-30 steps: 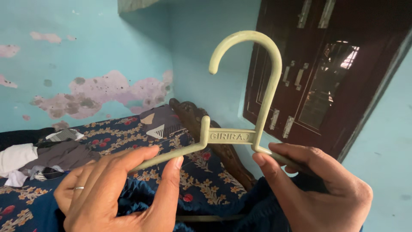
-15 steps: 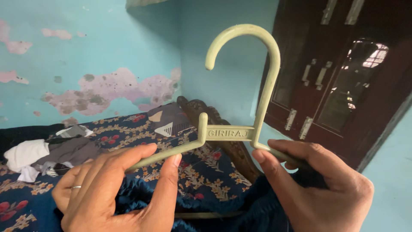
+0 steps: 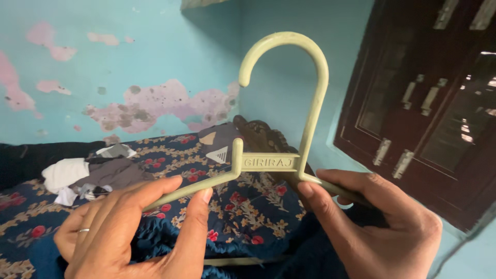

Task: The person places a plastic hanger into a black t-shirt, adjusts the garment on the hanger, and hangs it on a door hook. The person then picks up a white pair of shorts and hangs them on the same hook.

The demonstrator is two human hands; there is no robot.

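Little has shifted since the earlier frames: the pale green hanger (image 3: 289,129) sits slightly higher and more central in view. Its hook points up above the bed (image 3: 243,217); the left hand (image 3: 132,227) pinches one shoulder arm, the right hand (image 3: 372,227) is closed on the other. Dark blue cloth (image 3: 170,243) hangs below, not yet on the hanger, and crumpled clothes (image 3: 88,175) lie toward the bed's far left edge.

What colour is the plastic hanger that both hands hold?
The hanger is pale green, plain, without pattern; the head view shows it best.
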